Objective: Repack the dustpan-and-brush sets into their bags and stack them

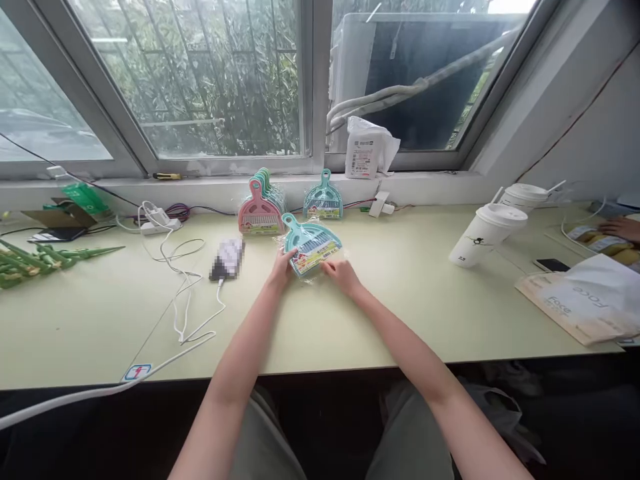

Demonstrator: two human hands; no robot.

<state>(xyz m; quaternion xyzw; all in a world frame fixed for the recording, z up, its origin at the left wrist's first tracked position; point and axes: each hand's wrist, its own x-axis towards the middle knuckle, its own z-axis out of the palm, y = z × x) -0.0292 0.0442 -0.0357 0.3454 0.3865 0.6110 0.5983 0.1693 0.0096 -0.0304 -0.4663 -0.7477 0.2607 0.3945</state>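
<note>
A teal mini dustpan and brush set (313, 245) in clear wrap is tilted above the table between my hands. My left hand (283, 265) grips its left edge, thumb on the front. At the lower right, my right hand (341, 272) has its fingers curled and pinched at the wrap's edge. Behind it on the left stands a row of wrapped sets, with a pink dustpan set (260, 212) in front and green ones behind. Another teal dustpan set (324, 197) leans against the sill behind, to the right.
A charging phone (228, 259) and its white cable (186, 293) lie to the left, beyond them green stalks (45, 259). On the right are two lidded cups (487, 233) with straws, a paper bag (585, 297) and another person's hand (621, 227). A white package (364, 155) stands on the sill.
</note>
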